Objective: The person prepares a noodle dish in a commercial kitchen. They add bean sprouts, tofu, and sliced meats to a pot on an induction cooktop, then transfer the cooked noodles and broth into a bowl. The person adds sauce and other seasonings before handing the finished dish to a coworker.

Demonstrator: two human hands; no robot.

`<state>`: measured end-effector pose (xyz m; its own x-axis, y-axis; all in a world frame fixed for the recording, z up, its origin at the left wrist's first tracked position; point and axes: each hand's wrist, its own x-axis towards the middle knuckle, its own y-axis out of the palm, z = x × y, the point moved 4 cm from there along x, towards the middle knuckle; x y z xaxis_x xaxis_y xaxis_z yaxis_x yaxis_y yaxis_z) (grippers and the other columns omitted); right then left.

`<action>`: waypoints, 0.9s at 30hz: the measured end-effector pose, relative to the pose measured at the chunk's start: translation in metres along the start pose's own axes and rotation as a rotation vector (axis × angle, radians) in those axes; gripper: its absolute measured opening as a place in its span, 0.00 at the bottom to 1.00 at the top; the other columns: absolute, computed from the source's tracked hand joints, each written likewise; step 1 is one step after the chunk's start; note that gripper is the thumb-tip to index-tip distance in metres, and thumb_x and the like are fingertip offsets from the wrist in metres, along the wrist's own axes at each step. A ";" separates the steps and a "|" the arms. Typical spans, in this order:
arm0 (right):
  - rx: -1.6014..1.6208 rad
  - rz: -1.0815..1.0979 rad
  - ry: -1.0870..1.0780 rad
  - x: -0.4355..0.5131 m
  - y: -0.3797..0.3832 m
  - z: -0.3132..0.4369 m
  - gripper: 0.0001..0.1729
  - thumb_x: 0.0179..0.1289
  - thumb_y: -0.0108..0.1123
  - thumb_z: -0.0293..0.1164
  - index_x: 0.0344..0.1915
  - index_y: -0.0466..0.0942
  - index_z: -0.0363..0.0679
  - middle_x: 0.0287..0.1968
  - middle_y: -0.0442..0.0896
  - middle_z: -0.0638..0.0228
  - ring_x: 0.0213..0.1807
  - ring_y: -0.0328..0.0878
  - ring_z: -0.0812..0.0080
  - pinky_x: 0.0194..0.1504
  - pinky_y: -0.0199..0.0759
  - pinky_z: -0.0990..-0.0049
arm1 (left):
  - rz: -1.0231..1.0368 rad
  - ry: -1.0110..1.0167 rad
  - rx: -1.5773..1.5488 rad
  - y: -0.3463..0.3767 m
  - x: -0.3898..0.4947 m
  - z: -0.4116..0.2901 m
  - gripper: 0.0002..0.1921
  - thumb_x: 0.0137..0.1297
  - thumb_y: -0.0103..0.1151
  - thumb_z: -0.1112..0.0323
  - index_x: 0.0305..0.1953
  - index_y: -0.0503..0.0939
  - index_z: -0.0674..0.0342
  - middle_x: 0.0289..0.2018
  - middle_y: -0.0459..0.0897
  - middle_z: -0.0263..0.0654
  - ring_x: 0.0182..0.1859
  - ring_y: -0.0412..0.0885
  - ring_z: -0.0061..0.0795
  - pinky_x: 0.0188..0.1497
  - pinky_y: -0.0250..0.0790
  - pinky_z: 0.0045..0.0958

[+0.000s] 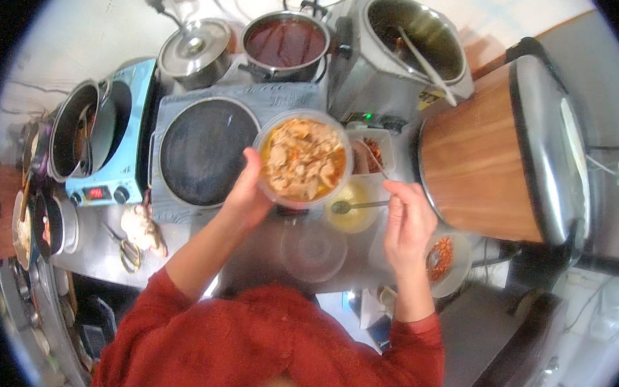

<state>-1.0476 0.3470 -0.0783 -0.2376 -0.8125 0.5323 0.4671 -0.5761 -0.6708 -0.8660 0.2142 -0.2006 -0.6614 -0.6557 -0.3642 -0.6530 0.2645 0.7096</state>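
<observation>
My left hand [249, 199] grips a round clear plastic tub [347, 158] by its left side, above the edge of a round black pan or hotplate [209, 153]. Chunks of cooked meat [304, 160] in orange oil fill the tub. My right hand [411, 223] pinches a thin utensil handle [380, 166] slanting up and left over a rectangular plastic container [389, 145] of dark reddish bits; its tip is hard to make out. Just below, a dark spoon [344, 207] rests in a bowl of yellowish contents [350, 224]. A clear round lid [313, 251] lies on the steel counter.
Along the back stand a lidded steel pot [195, 45], a pot of dark red liquid [286, 41] and a deep cooker [414, 38] with a ladle. A wood-patterned barrel [477, 146] is right. Left are a blue induction cooker [109, 177], scissors [129, 255] and peanuts [440, 258] sit far right.
</observation>
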 end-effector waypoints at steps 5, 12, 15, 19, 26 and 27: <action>-0.244 0.284 -0.101 0.003 0.020 -0.041 0.30 0.56 0.64 0.30 0.60 0.71 0.47 0.32 0.78 0.62 0.33 0.78 0.55 0.40 0.75 0.66 | -0.006 0.042 -0.040 -0.012 -0.005 -0.016 0.44 0.65 0.33 0.30 0.69 0.54 0.62 0.68 0.60 0.41 0.70 0.58 0.37 0.71 0.49 0.42; -0.147 -0.016 0.145 0.109 -0.036 -0.093 0.34 0.56 0.66 0.39 0.63 0.68 0.48 0.31 0.75 0.63 0.30 0.73 0.61 0.36 0.74 0.71 | -0.003 0.135 0.036 -0.012 -0.018 -0.041 0.44 0.65 0.31 0.29 0.70 0.53 0.60 0.69 0.59 0.40 0.70 0.57 0.38 0.71 0.50 0.42; -0.352 0.101 -0.141 0.147 -0.038 -0.083 0.23 0.59 0.64 0.36 0.55 0.76 0.50 0.30 0.74 0.63 0.30 0.75 0.60 0.34 0.74 0.70 | 0.001 0.155 0.010 -0.010 -0.021 -0.046 0.45 0.64 0.33 0.28 0.70 0.52 0.59 0.70 0.57 0.40 0.71 0.56 0.38 0.71 0.49 0.42; -0.396 0.082 -0.130 0.163 -0.049 -0.081 0.12 0.65 0.56 0.37 0.44 0.79 0.46 0.35 0.78 0.60 0.38 0.79 0.56 0.37 0.74 0.62 | 0.014 0.171 -0.010 -0.008 -0.025 -0.052 0.45 0.63 0.34 0.29 0.70 0.52 0.59 0.69 0.58 0.39 0.71 0.56 0.37 0.71 0.49 0.42; -0.082 -0.057 0.266 0.163 -0.062 -0.088 0.14 0.69 0.51 0.35 0.44 0.79 0.38 0.29 0.82 0.58 0.29 0.81 0.64 0.31 0.75 0.69 | 0.110 0.141 0.005 0.009 -0.024 -0.057 0.43 0.64 0.33 0.29 0.70 0.55 0.57 0.68 0.62 0.39 0.69 0.60 0.37 0.70 0.52 0.42; 0.060 -0.101 0.386 0.161 -0.062 -0.090 0.15 0.70 0.50 0.35 0.43 0.79 0.36 0.26 0.81 0.60 0.25 0.80 0.70 0.27 0.74 0.73 | 0.086 0.123 -0.009 0.011 -0.023 -0.057 0.43 0.64 0.32 0.29 0.69 0.55 0.57 0.68 0.62 0.39 0.69 0.60 0.37 0.70 0.52 0.42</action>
<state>-1.1918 0.2441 0.0028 -0.5822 -0.7322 0.3535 0.4708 -0.6581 -0.5876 -0.8365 0.1921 -0.1500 -0.6640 -0.7127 -0.2260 -0.5925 0.3172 0.7405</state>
